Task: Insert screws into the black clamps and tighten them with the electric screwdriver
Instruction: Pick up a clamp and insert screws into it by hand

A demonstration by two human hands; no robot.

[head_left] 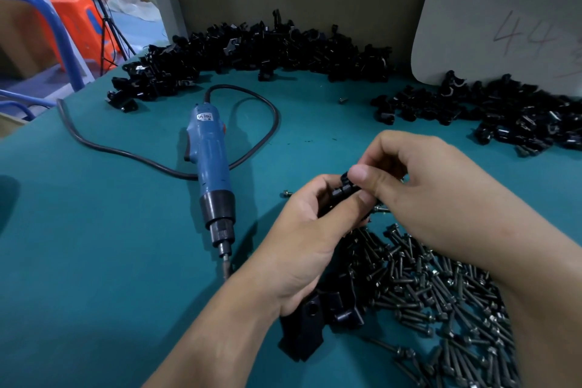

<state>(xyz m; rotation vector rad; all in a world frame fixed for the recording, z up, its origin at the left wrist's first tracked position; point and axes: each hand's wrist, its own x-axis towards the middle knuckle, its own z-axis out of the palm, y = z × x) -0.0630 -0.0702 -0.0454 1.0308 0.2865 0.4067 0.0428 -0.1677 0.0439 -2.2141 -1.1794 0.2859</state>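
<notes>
The person is holding one black clamp (345, 190) with both hands above the green desk (94, 246), a little in front of the middle. The left hand (302, 230) is gripping the clamp from below, its fingers curled round it and the thumb lying on its near side. The right hand (419, 186) is pinching the upper end of the same clamp between thumb and bent fingers. Whether a screw is also between these fingers, I cannot tell.

The pile of dark screws (441, 293) is lying on the desk under the right forearm, and a few more black parts (315, 324) are lying under the left wrist. The blue electric screwdriver (209, 167) is lying flat to the left of the hands, its bit pointing toward the person, and no hand is touching it. Its black cable (252, 142) is looping behind it. A long heap of clamps (252, 50) is lying along the back wall, and a second heap (504, 113) is lying at the right, beside a pale board (504, 25).
</notes>
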